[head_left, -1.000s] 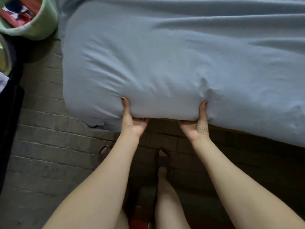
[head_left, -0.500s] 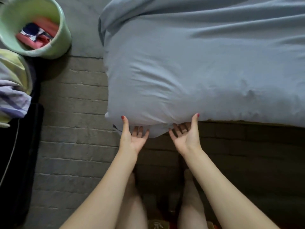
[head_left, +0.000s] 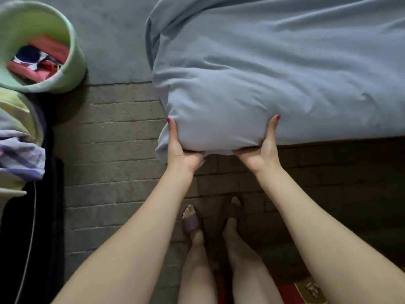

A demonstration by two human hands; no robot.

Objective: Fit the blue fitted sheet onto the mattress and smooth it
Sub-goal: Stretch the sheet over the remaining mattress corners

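Both hands, left hand point(head_left: 183, 153) and right hand point(head_left: 259, 153), grip the blue sheet point(head_left: 263, 73) corner; far left, the green basket point(head_left: 72, 69) holds clothes point(head_left: 41, 60).

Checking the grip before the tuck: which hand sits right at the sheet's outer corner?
The left hand; loose blue sheet hangs beside it. The right hand grips further along the edge.

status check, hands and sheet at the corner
Left hand and right hand both grip the mattress corner, thumbs up. Blue fitted sheet over corner, creased. Nothing in the way.
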